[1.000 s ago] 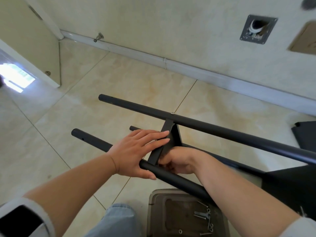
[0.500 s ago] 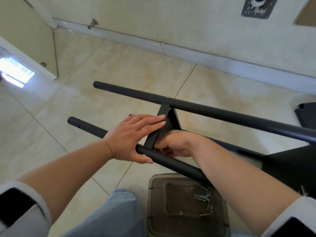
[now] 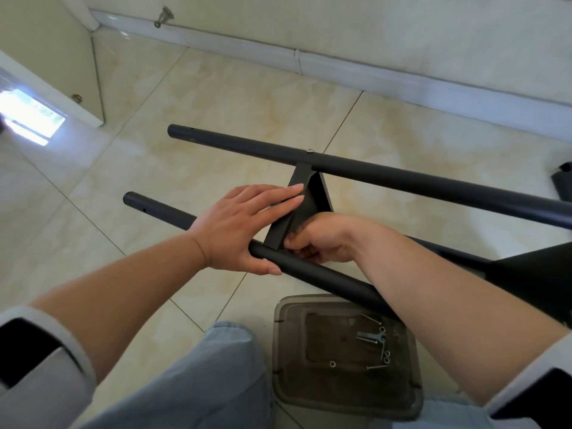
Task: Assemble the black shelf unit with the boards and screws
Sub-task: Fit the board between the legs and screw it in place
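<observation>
Probably a room in a home: glossy beige floor tiles [image 3: 235, 97], a white skirting board [image 3: 356, 68] along the far wall, a doorstop [image 3: 164, 16], and a door [image 3: 46, 51] far left.

tubes [image 3: 402, 178] matt black metal | floor [image 3: 216, 97] glossy tile | screws [image 3: 370, 337] shiny metal

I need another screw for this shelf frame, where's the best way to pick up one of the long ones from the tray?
Take a long screw by its thin shank, mid-length, coming straight down from above. The screws lie flat on the floor of the shallow tray, near its right side under the right forearm, so a fingertip pinch across the shank suits best. The right hand is nearer, though busy at the black board.
</observation>
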